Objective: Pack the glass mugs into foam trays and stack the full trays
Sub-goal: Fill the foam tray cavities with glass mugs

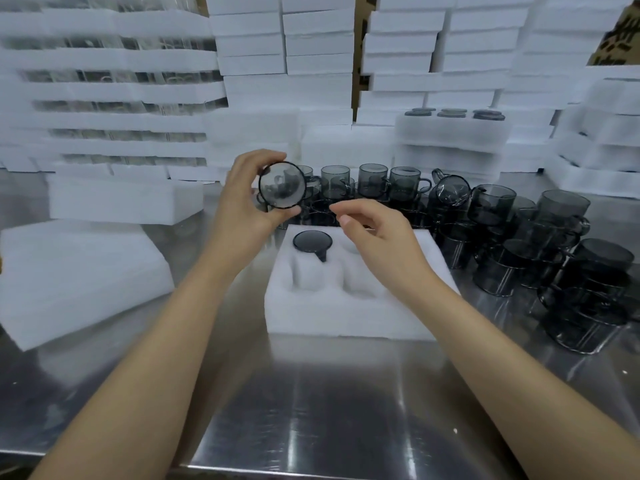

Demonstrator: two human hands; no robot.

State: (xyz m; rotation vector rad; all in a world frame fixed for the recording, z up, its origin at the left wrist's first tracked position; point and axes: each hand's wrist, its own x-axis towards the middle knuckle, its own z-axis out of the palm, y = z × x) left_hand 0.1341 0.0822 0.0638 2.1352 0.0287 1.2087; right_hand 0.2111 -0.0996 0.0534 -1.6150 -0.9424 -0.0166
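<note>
The left hand (242,206) grips a smoky glass mug (282,185) by its rim, tipped toward the camera. The right hand (381,237) hovers just beside it, fingers loosely curled and holding nothing. Below them, on the tabletop (311,393), a foam tray (346,313) holds a second mug (312,241) in its far-left pocket. Loose mugs (519,244) crowd the right.
</note>
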